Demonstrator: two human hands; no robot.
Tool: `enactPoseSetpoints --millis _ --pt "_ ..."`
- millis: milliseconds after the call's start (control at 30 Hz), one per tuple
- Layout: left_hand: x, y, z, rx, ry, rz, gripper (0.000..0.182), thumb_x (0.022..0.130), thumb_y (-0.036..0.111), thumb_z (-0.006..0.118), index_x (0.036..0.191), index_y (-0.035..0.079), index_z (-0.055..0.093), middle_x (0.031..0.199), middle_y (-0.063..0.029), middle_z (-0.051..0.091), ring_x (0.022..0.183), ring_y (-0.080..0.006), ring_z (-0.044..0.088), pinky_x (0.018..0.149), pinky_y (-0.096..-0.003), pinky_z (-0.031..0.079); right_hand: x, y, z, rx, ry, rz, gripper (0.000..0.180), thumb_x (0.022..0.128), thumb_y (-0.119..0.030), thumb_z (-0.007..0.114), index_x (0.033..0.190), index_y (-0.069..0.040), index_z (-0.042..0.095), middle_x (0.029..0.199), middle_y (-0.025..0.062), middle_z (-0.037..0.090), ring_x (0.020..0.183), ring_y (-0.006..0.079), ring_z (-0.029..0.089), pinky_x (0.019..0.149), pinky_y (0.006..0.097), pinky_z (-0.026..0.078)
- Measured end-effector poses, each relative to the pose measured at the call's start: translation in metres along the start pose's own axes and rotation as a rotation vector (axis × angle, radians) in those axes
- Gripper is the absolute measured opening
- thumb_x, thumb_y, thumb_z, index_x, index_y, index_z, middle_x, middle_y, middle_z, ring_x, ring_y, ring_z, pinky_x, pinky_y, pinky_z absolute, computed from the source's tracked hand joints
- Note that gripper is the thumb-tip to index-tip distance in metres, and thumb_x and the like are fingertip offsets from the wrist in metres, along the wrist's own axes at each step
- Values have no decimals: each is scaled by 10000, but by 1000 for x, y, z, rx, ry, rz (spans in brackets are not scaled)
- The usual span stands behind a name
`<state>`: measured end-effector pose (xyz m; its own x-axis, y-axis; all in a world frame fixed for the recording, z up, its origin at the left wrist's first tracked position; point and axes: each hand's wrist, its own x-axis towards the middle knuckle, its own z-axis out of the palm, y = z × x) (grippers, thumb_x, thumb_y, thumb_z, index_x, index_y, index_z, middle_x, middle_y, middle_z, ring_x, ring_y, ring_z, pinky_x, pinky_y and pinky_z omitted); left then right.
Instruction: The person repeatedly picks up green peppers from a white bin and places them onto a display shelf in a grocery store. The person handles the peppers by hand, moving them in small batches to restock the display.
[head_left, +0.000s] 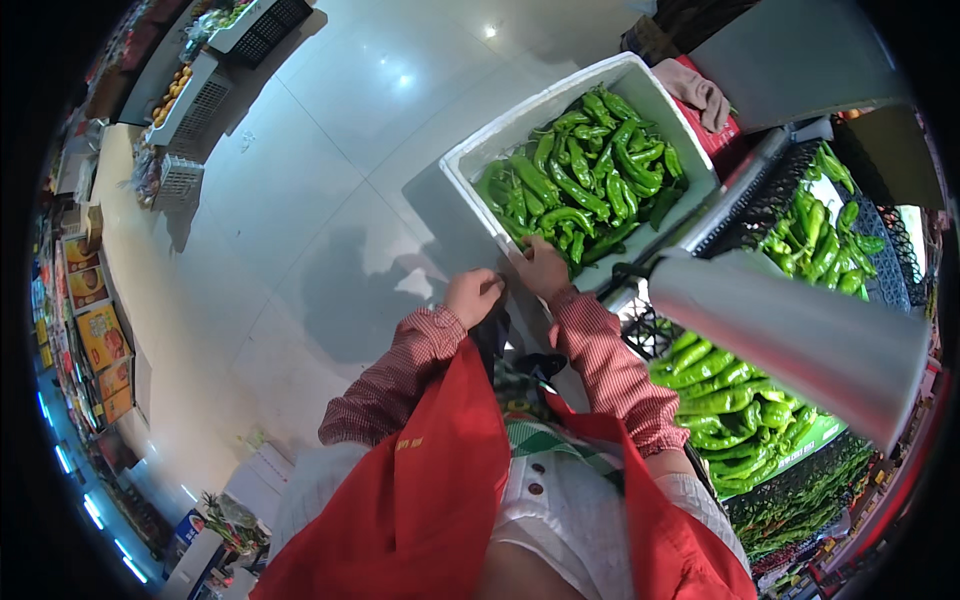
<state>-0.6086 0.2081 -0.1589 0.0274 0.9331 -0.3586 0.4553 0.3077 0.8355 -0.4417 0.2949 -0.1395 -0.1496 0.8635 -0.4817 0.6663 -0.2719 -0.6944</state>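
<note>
A white foam box (469, 193) full of long green peppers (577, 176) stands before me, tilted across the view. My right hand (543, 268) is at its near corner, fingers bent over the rim close to the peppers. Just left of it, outside the box, my left hand (474, 295) is curled with thumb and fingers close together; whether anything is between them is hidden. Both forearms wear red checked sleeves (611, 360).
At right, green peppers (739, 405) fill a display shelf, with more peppers (825, 240) beyond a grey metal panel (787, 330). A pinkish cloth (697, 90) lies on a red box (709, 139). White crates (191, 97) and printed cartons (105, 337) line the left.
</note>
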Motion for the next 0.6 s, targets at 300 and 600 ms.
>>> enactPoseSetpoints --millis 300,600 --pt "75 -42 -13 -249 61 -137 153 947 98 669 1034 -23 704 891 -61 699 808 -110 660 752 -261 528 201 14 77 -377 -57 235 704 863 -421 720 1420 -69 471 1313 260 568 1199 405 586 1010 465 488" --pt "110 -55 -28 -437 224 -180 147 965 86 665 1050 -29 697 924 -22 687 836 -74 621 795 -231 502 269 37 126 -576 -159 404 870 707 -335 903 1374 -9 448 1310 219 547 1226 390 580 1025 435 510"
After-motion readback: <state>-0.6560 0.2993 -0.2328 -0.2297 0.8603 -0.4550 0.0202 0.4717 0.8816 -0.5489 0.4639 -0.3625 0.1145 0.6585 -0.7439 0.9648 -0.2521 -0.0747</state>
